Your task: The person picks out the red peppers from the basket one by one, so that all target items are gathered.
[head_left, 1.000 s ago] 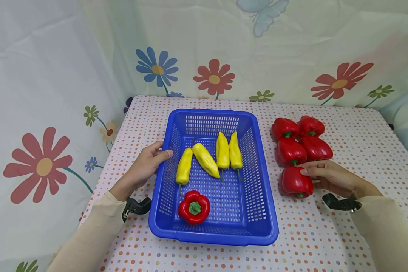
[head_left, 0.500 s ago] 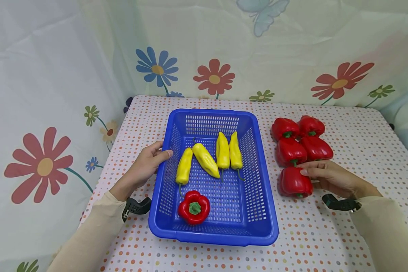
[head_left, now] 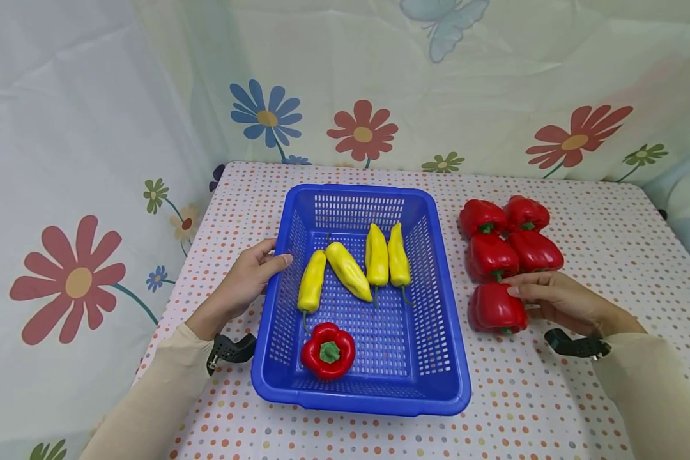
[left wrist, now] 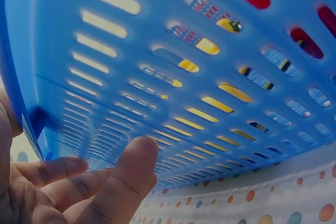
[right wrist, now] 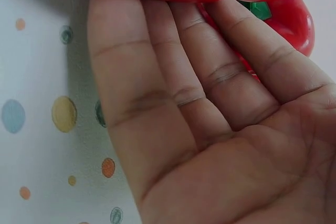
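A blue plastic basket holds several yellow chili peppers and one upright red bell pepper. My left hand grips the basket's left side, thumb over the rim; in the left wrist view its fingers lie along the outside of the slotted wall. To the right of the basket, my right hand holds the nearest red bell pepper on the table. The thumb is on its upper right edge. In the right wrist view the long fingers reach to its underside, where the pepper hides some fingertips.
Several more red bell peppers sit in a close group just behind the one at my right hand. Everything stands on a dotted tablecloth. A flower-printed curtain hangs along the back and left sides of the table.
The red bell pepper at my right hand has shifted and turned slightly to the left. My left hand and the basket have stayed where they were.
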The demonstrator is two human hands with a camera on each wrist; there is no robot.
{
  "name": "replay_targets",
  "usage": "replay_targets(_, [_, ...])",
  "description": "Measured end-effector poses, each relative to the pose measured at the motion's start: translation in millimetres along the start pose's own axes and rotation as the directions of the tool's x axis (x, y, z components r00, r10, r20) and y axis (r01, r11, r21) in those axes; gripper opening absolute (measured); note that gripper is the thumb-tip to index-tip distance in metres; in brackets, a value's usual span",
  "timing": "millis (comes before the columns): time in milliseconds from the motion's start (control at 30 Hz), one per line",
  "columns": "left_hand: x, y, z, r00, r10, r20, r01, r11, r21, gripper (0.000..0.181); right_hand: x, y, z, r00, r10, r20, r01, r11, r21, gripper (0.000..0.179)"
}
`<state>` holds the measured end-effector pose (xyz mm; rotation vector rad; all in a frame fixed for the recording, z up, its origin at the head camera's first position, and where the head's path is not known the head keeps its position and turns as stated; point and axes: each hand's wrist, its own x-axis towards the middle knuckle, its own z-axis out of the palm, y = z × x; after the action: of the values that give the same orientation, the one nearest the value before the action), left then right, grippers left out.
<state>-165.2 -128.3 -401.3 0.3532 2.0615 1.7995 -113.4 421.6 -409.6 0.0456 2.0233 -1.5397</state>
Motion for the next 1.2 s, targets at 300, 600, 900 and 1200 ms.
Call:
replay_targets(300, [0.2,0.1,-0.1,1.000,-0.002,-0.001,0.002,1.000,0.002,0.050,-1.0,3.3,-1.5,1.000,-0.006,-0.012,0.006,1.000,-0.007,0.040])
replay_targets(600, [0.0,1.0,-0.3,1.000,-0.009,0.001,0.009,1.000,0.004,0.050,-3.4,2.1,-2.0,1.000,-0.008,-0.003,0.008,1.000,-0.015,0.041])
replay_targets(900, [0.1,1.7,-0.4,1.000,-0.011,-0.002,0.011,1.000,0.004,0.051,-6.4,-0.3,-2.9,1.000,-0.001,0.010,0.002,1.000,-0.030,0.037])
replay_targets(1200, [-0.5,3.1,0.6,1.000,-0.007,-0.007,0.007,1.000,0.003,0.051,-11.2,-0.7,-7.6,0.999,-0.005,0.037,0.006,1.000,-0.019,0.040])
